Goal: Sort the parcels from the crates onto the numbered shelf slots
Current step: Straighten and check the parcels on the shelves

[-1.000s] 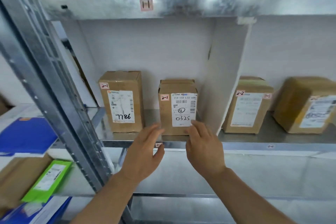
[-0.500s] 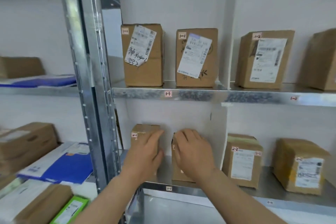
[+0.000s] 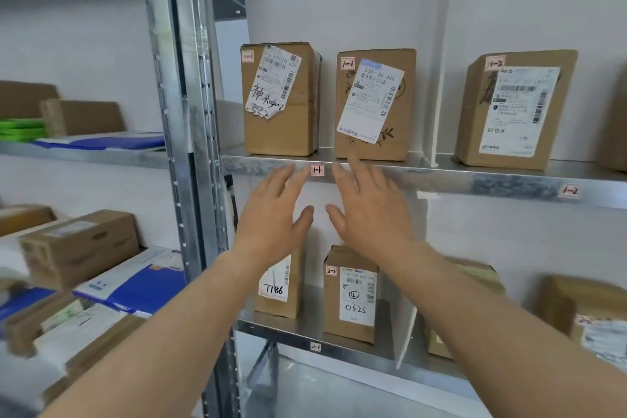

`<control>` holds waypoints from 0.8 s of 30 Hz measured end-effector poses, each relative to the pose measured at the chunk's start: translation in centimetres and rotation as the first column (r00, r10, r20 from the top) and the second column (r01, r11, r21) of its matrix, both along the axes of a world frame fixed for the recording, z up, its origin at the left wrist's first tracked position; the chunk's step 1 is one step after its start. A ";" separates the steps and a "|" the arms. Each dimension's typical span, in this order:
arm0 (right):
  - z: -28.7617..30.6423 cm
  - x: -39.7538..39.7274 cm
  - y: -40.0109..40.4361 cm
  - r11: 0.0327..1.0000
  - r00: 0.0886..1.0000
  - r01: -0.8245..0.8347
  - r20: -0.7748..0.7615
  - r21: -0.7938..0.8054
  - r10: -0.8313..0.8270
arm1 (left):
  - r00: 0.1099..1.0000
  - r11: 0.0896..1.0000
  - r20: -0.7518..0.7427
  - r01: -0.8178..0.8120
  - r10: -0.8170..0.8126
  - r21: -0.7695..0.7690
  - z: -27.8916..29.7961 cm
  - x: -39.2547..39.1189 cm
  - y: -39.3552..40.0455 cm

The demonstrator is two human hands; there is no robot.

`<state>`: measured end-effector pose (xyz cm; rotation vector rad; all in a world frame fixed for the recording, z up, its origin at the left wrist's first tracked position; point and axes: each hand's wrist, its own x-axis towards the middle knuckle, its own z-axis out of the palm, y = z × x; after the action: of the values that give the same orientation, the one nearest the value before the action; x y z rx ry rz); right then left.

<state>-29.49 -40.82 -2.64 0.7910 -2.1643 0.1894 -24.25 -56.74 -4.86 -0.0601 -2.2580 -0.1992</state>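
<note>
Parcels, brown cardboard, upright, each bearing a white shipping label and a small pink slot sticker. Two stand in the upper slot: the left box with a peeling, hand-marked label (image 3: 279, 98) and the right box with a tilted label and leaf print (image 3: 375, 103). The galvanised steel shelf edge (image 3: 441, 180) below them carries a pink tag reading 1-1 (image 3: 317, 170). Two more occupy the slot below, tagged 2-1: one marked 7786 (image 3: 280, 285), one marked 0325 (image 3: 351, 295).

Grip: left hand (image 3: 271, 217) and right hand (image 3: 369, 214) both spread, fingers straight, holding nothing. They hover side by side in front of the shelf edge, fingertips near the 1-1 tag.

Position relative to grip: the upper parcels sit just above and behind the fingertips, apart from them; the lower parcels stand below the wrists, partly hidden by the forearms.

Risks, as judged: the peeling label on the upper left box could tear or snag if fingers brush it. Both upper boxes stand close to the front lip, so a clumsy reach could nudge one off the edge. A white upright divider (image 3: 441, 54) bounds the slot on the right; pushing a box sideways could jam it there.
</note>
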 end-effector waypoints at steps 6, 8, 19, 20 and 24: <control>2.2 -1.3 -1.8 1.000 0.998 -0.029 0.062 0.003 0.029 | 0.994 0.995 0.040 -0.100 0.099 0.005 2.1 -0.8 -2.5; 2.9 -2.2 -3.1 0.999 0.995 -0.045 0.086 -0.022 0.046 | 0.995 0.994 0.043 -0.089 0.086 0.062 2.8 -1.3 -3.7; 7.3 -6.6 -10.3 0.968 0.921 0.031 0.383 -0.247 0.068 | 0.992 0.839 0.097 0.017 -0.083 0.543 7.3 -7.2 -12.5; 7.5 -6.9 -10.8 0.964 0.908 0.052 0.414 -0.260 0.063 | 0.989 0.815 0.099 0.031 -0.107 0.578 7.7 -7.8 -13.1; 8.4 -7.8 -11.9 0.958 0.844 0.123 0.535 -0.260 0.037 | 0.970 0.762 0.174 0.019 -0.172 0.647 8.8 -10.1 -14.7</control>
<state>-37.29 -52.76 5.72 0.5599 -2.5896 0.7650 -34.30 -71.44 3.91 0.2250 -2.2856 -1.0798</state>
